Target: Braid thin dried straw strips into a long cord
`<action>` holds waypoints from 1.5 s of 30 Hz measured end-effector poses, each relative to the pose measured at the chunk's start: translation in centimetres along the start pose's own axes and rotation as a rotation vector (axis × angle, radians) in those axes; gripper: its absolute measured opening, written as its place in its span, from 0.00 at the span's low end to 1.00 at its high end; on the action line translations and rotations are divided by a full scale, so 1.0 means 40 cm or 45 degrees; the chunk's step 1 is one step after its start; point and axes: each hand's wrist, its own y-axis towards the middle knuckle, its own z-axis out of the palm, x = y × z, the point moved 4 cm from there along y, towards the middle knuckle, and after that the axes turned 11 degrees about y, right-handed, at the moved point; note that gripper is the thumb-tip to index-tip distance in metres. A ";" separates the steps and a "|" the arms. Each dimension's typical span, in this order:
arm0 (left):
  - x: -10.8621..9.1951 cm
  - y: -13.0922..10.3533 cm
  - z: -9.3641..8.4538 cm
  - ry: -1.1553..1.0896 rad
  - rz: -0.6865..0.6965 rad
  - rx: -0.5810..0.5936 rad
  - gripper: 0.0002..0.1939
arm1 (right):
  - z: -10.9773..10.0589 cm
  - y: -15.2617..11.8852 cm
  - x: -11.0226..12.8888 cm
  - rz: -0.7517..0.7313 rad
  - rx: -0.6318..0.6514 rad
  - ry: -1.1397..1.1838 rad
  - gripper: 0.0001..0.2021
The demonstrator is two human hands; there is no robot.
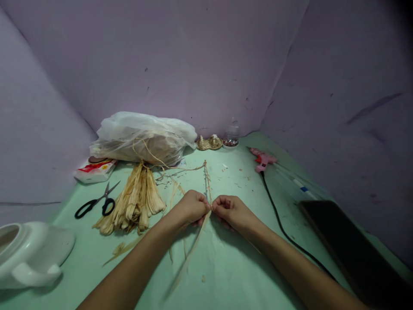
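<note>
Both my hands meet at the near end of a thin cord of twisted dried plant fibre (208,183), which runs away from me and bends left at its far end. My left hand (193,207) pinches the cord, its fingertips partly hidden. My right hand (230,211) pinches the same spot from the other side, thumb against forefinger. A loose pale fibre strip (190,256) trails from the pinch toward me. To the left lies a bundle of dried fibre strips (135,200), tied at its top.
Black-handled scissors (105,201) and a white ceramic vessel (32,254) are on the left. Behind the bundle rests a plastic bag (145,133). A woven piece (209,143) and a bead container (230,141) stand at the back. A pink glue gun (264,159) and a dark flat slab (348,245) lie right.
</note>
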 end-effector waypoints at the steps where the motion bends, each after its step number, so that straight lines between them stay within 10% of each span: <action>1: 0.001 0.001 0.000 0.000 0.012 -0.006 0.06 | 0.001 0.001 -0.001 -0.011 0.000 -0.015 0.05; 33: 0.003 0.003 0.000 -0.309 0.041 0.187 0.08 | 0.000 -0.004 0.004 -0.008 0.031 -0.013 0.04; 45: 0.011 0.020 -0.010 0.042 0.163 -0.172 0.03 | -0.014 -0.004 0.007 -0.250 0.042 -0.330 0.05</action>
